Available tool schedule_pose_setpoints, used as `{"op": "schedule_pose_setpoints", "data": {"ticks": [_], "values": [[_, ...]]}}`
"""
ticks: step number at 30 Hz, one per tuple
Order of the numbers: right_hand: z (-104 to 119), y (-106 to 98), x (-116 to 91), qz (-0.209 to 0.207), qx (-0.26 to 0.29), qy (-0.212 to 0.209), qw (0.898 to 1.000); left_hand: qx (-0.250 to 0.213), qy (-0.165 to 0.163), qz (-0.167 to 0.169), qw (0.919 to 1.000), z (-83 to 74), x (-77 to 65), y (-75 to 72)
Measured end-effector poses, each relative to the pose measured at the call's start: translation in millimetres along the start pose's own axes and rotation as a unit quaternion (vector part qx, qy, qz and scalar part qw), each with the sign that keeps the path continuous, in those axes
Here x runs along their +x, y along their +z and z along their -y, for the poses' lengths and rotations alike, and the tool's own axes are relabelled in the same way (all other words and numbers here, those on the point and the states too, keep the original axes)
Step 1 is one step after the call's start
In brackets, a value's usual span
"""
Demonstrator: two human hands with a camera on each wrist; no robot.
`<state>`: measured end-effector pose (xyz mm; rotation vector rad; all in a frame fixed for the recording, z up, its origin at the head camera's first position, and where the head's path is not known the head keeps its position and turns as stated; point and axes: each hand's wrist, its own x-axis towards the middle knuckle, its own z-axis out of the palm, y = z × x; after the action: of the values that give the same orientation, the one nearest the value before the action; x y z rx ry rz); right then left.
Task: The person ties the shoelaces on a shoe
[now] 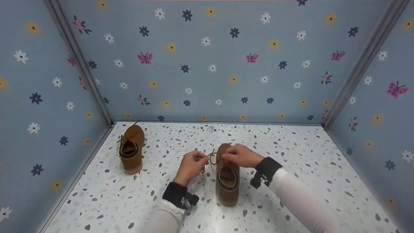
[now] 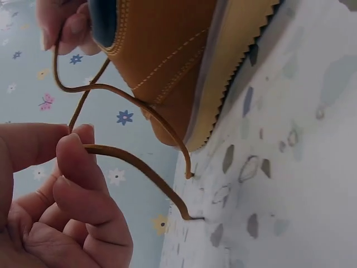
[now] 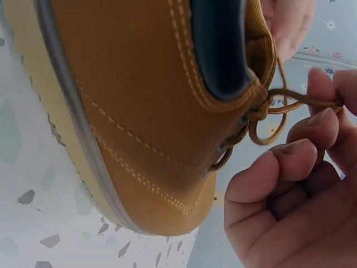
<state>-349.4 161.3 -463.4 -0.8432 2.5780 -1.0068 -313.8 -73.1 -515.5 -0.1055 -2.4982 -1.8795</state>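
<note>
A brown lace-up shoe (image 1: 228, 191) stands on the speckled surface with its heel toward me. To its left, my left hand (image 1: 193, 165) pinches a brown shoelace (image 2: 134, 162) between thumb and index finger, and a loose end hangs from it. Over the front of the shoe, my right hand (image 1: 241, 156) pinches lace too; in the right wrist view that lace (image 3: 304, 99) runs taut from the eyelets to the fingertips. A small loop of lace (image 3: 270, 137) hangs beside the eyelets. Dark lining shows inside the collar (image 3: 220, 50).
A matching brown shoe (image 1: 132, 163) stands at the back left near the side wall, its laces loose. Blue walls (image 1: 207, 61) with flowers and butterflies enclose the white speckled surface (image 1: 168, 187) at the back and both sides.
</note>
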Motion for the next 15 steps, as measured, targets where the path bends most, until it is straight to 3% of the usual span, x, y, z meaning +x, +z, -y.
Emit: {"op": "schedule_pose_setpoints", "data": {"ticks": [6,15], "values": [[-4.7,-5.7,-2.2,-0.020,0.031,0.032,0.999,-0.009,0.003,-0.008,0.9999,-9.1,-2.5,-4.5],[-7.5,-8.7,-5.1,-0.037,0.027,0.057,0.997,-0.022,0.010,0.022,0.9995,-18.7,-7.9,-6.4]]}}
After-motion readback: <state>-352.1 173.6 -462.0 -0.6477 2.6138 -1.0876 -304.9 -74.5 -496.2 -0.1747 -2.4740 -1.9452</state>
